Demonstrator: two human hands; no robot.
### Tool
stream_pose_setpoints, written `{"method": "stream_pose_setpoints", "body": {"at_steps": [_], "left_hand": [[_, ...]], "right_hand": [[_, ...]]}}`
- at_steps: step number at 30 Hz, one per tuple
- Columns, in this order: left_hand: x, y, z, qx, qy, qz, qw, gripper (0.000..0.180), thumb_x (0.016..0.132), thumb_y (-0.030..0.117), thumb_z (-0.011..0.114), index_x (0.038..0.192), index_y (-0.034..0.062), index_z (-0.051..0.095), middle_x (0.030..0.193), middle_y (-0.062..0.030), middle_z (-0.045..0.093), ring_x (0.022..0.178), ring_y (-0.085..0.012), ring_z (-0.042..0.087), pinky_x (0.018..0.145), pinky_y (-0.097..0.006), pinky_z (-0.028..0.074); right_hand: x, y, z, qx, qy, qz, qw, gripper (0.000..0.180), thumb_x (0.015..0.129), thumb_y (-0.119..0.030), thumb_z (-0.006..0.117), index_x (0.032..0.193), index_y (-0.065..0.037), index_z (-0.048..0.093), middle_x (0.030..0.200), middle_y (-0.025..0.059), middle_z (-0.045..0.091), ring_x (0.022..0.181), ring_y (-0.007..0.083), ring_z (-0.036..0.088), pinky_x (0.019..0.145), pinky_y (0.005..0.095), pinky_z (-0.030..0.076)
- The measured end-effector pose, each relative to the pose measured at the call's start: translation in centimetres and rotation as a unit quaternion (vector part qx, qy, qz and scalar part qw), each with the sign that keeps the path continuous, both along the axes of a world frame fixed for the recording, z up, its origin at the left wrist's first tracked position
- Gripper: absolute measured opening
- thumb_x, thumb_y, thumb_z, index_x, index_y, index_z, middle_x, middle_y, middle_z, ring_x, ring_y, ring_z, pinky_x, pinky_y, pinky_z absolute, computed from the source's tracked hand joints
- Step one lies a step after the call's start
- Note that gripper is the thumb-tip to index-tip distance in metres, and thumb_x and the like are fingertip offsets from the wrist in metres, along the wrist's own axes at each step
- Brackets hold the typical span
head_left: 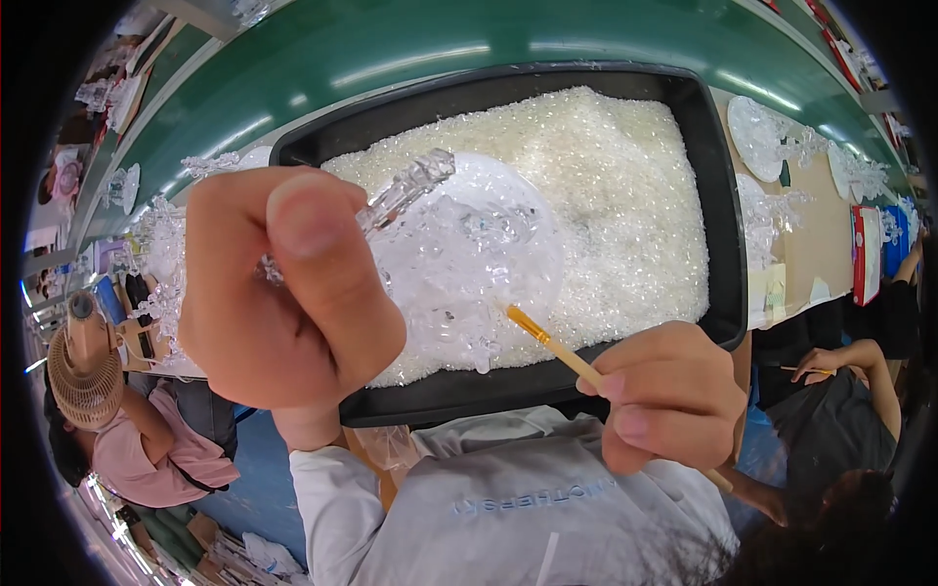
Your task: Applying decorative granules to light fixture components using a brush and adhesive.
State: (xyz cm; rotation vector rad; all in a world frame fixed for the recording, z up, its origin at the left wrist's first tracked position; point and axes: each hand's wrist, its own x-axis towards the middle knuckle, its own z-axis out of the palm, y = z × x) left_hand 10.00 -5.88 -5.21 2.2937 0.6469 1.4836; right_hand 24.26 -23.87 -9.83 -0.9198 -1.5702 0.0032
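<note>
My left hand (293, 283) is closed around a clear, faceted plastic ornament piece (420, 181), whose end sticks out past the thumb. Behind it, over the tray, is a round translucent white disc (523, 200) with clear moulded shapes on it; whether it joins the held piece I cannot tell. In my right hand (674, 396) is a thin paintbrush (562, 356) with a pale wooden handle, a gold ferrule and yellowish bristles. Its tip points up and left, at the lower edge of the disc. A black tray (718, 195) lies under both hands.
Glittering white granules (635, 186) fill the tray. Clear ornaments on round bases (757, 137) stand to the right, near a red box (866, 254). More clear ornaments (161, 254) crowd the left. One person (166, 430) sits at left, another (831, 400) at right. A green surface (420, 34) runs behind.
</note>
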Motion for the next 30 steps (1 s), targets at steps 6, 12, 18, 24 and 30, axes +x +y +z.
{"method": "stream_pose_setpoints", "body": {"at_steps": [6, 12, 18, 24, 30], "left_hand": [[-0.3, 0.0, 0.1, 0.019, 0.018, 0.014, 1.0, 0.034, 0.099, 0.024, 0.055, 0.076, 0.0006, 0.059, 0.065, -0.0047, 0.061, 0.051, -0.008, 0.047, 0.048, -0.022, 0.037], [-0.2, 0.7, -1.0, 0.053, -0.088, -0.093, 0.99, 0.037, 0.102, 0.02, 0.045, 0.077, -0.0078, 0.048, 0.061, -0.0107, 0.054, 0.047, -0.0172, 0.052, 0.042, -0.028, 0.034], [-1.4, 1.1, -0.5, 0.143, -0.1, -0.228, 0.958, 0.031, 0.101, 0.026, 0.039, 0.088, -0.0014, 0.043, 0.064, -0.0255, 0.06, 0.038, -0.022, 0.044, 0.036, -0.033, 0.031], [-3.3, 1.6, 0.7, 0.144, -0.025, -0.303, 0.942, 0.024, 0.099, 0.027, 0.044, 0.098, 0.0025, 0.046, 0.073, -0.0325, 0.063, 0.041, -0.0194, 0.039, 0.038, -0.032, 0.03], [-3.5, 1.5, 1.5, 0.136, -0.002, -0.341, 0.93, 0.02, 0.09, 0.02, 0.055, 0.095, 0.002, 0.048, 0.079, -0.0324, 0.065, 0.045, -0.0217, 0.047, 0.039, -0.031, 0.032]], "right_hand": [[0.3, 0.0, -0.3, 0.007, -0.006, 0.011, 1.0, 0.03, 0.089, -0.02, 0.071, 0.099, 0.002, 0.053, 0.091, 0.0194, 0.059, 0.061, 0.0271, 0.067, 0.048, 0.0325, 0.057], [0.2, -0.3, -1.4, 0.135, 0.045, -0.051, 0.989, 0.027, 0.09, -0.024, 0.066, 0.096, -0.003, 0.051, 0.086, 0.0132, 0.057, 0.052, 0.0194, 0.059, 0.042, 0.0248, 0.05], [-0.3, -0.5, -1.4, 0.166, 0.093, -0.11, 0.976, 0.024, 0.091, -0.024, 0.063, 0.094, -0.004, 0.049, 0.084, 0.0112, 0.056, 0.049, 0.0181, 0.057, 0.041, 0.0233, 0.048], [0.3, -0.3, -1.1, 0.134, 0.108, -0.037, 0.984, 0.022, 0.09, -0.02, 0.064, 0.091, -0.003, 0.05, 0.084, 0.0123, 0.057, 0.05, 0.0189, 0.059, 0.041, 0.0248, 0.052], [-0.1, 0.1, -0.7, 0.115, 0.131, -0.026, 0.984, 0.017, 0.088, -0.014, 0.064, 0.088, -0.004, 0.051, 0.083, 0.0132, 0.058, 0.049, 0.0203, 0.061, 0.038, 0.0262, 0.051]]}}
